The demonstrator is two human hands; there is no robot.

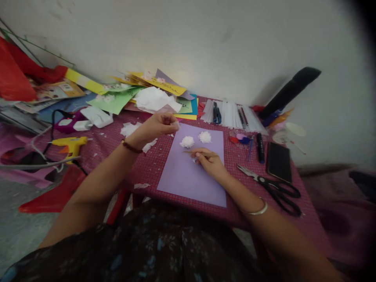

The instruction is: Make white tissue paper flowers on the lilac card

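A sheet of purple paper [190, 180] lies on the table, bearing two white tissue-paper flowers [187, 141] near its top. My left hand [161, 124] is raised over the sheet's upper left corner, fingertips pinched on a small piece of white tissue paper [175, 125]. Low over the middle of the sheet, my right hand [209, 159] grips a thin pointed stick [189, 152], its tip aimed left, just below the flowers. A white scrap shows under the right fingers, partly hidden. Torn tissue paper [129, 129] lies behind my left wrist.
Scissors [272, 186], a dark phone [279, 161] and a black marker [260, 148] lie on the right. On the left are a yellow glue gun [70, 145] and cords. Coloured cards [117, 98], crumpled tissue [155, 98] and glue sticks [230, 114] line the wall side.
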